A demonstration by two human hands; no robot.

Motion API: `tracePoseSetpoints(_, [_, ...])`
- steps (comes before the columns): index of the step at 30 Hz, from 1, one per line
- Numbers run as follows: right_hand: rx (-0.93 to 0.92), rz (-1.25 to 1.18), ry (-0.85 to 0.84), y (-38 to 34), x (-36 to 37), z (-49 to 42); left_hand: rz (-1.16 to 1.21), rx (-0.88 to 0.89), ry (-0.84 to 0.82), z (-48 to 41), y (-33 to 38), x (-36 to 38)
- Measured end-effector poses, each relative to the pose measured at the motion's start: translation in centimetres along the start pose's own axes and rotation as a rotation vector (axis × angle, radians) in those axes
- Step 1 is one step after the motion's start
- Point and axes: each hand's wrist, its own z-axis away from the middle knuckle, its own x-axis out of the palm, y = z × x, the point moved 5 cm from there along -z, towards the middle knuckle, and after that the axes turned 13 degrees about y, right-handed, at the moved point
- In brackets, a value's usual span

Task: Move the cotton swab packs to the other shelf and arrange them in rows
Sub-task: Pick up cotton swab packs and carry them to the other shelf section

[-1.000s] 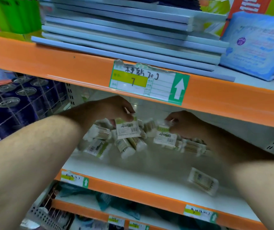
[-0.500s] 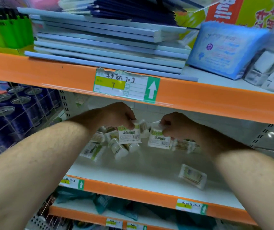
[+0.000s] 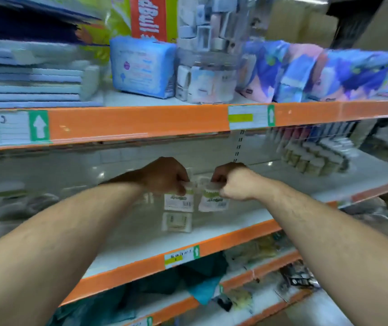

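Note:
My left hand (image 3: pixel 167 176) pinches the top of a cotton swab pack (image 3: pixel 178 201) with a white and green label, which hangs above the white shelf (image 3: pixel 235 220). My right hand (image 3: pixel 231 182) pinches a second cotton swab pack (image 3: pixel 213 201) right beside it. One more pack (image 3: pixel 177 221) lies flat on the shelf just below the held ones. At the far right, on the neighbouring shelf section, stand rows of cotton swab packs (image 3: pixel 315 158). The frame is blurred by motion.
An orange shelf edge (image 3: pixel 141 121) with price labels runs above my hands. On it sit stacked flat blue packs (image 3: pixel 28 83), a blue pad pack (image 3: pixel 141 67), a clear jar (image 3: pixel 205 67) and colourful packs (image 3: pixel 317 71). Lower shelves (image 3: pixel 211 278) hold dark and teal bagged goods.
The view has swung right, away from the loose pile of packs on the left. Both hands have lifted and carried their packs to the right; the rows at far right came into view.

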Motion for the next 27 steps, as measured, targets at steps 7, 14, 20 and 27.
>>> tracePoseSetpoints(7, [0.177, -0.044, 0.136, 15.1, -6.3, 12.2, -0.133, 0.201, -0.056, -4.4, 17.5, 6.6])
tracePoseSetpoints(14, [0.385, -0.011, 0.205, 30.8, -12.3, 24.6, -0.088, 0.378, -0.047, -7.1, 36.4, 13.9])
tracePoseSetpoints(20, [0.485, 0.038, 0.259, 40.9, -15.5, 31.9, -0.048, 0.501, -0.06, -10.7, 49.1, 19.5])
tracePoseSetpoints(27, [0.654, 0.066, 0.3, 52.9, -17.8, 37.1, 0.014, 0.704, -0.135, -17.2, 62.4, 26.8])
